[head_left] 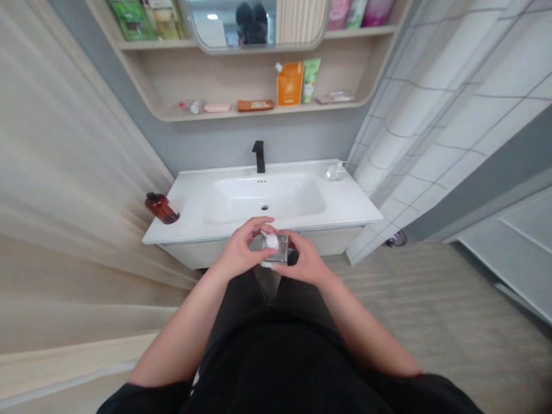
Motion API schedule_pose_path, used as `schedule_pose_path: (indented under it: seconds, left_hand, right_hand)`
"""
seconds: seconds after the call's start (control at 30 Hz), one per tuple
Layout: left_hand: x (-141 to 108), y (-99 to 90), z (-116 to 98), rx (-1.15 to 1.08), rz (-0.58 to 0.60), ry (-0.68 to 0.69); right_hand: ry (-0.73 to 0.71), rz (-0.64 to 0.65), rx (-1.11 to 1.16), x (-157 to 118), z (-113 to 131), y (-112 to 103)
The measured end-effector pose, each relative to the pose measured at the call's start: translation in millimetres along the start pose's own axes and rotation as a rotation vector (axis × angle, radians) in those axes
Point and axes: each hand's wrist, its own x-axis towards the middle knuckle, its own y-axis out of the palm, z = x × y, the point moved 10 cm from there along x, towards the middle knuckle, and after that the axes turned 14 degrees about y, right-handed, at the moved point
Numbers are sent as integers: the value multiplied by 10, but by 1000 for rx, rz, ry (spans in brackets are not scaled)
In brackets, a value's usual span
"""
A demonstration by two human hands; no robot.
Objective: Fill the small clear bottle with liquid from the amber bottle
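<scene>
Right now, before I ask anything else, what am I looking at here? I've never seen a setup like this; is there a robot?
No robot: these are a person's bare hands, seen in one picture from a camera worn on the head, looking down. The left hand and right hand hold a clear, squarish bottle with a white top. Beyond them, the white counter has a basin and black faucet, an amber bottle on the left and something transparent on the right.
</scene>
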Motion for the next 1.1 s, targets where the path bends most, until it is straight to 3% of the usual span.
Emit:
schedule_pose_path:
  seconds: [0.17,0.33,0.5,0.67,0.9,1.1]
  left_hand:
    - [-10,126,61,-167,54,17]
    - [-77,7,184,-44,-174,13]
    - [-180,39,148,5,-214,-5]
    - [-257,-38,30,204,-359,32]
    - [-210,89,87,-23,-140,-36]
    - [-216,-46,137,165,-360,-32]
  right_hand:
    - [-11,40,68,-4,1,30]
    - [19,-80,-6,-25,-11,-29]
    - [9,-168,-63,-80,52,-37]
    - [14,-264,-101,-119,75,-34]
    - [37,-185,-22,-82,32,6]
    - [71,-362,-137,-102,2,-36]
